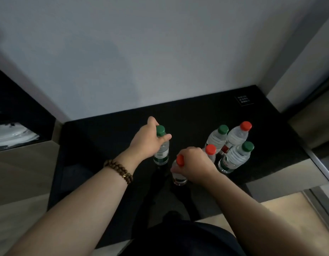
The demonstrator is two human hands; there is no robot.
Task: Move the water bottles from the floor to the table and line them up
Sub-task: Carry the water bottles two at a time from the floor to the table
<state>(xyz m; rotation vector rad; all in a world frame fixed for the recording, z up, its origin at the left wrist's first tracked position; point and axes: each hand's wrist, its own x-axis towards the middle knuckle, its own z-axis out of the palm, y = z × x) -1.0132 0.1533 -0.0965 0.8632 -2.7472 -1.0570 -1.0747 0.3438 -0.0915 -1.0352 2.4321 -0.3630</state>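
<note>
On the black table point(104, 141) my left hand point(145, 141) grips a green-capped water bottle point(162, 152) around its neck; the bottle stands upright. My right hand point(194, 163) grips a red-capped bottle point(178, 174) near its top, close to the table's front edge. To the right stands a tight cluster of several bottles: a green-capped one point(216, 138), a red-capped one point(237, 134), another green-capped one point(237, 157) and a red-capped one point(211, 151) partly hidden behind my right hand.
A grey wall point(141, 61) rises right behind the table. A small white-printed card point(244, 101) lies at the table's back right. A dark shelf with white items point(10, 133) sits to the left. Light wooden floor point(281, 209) shows below right.
</note>
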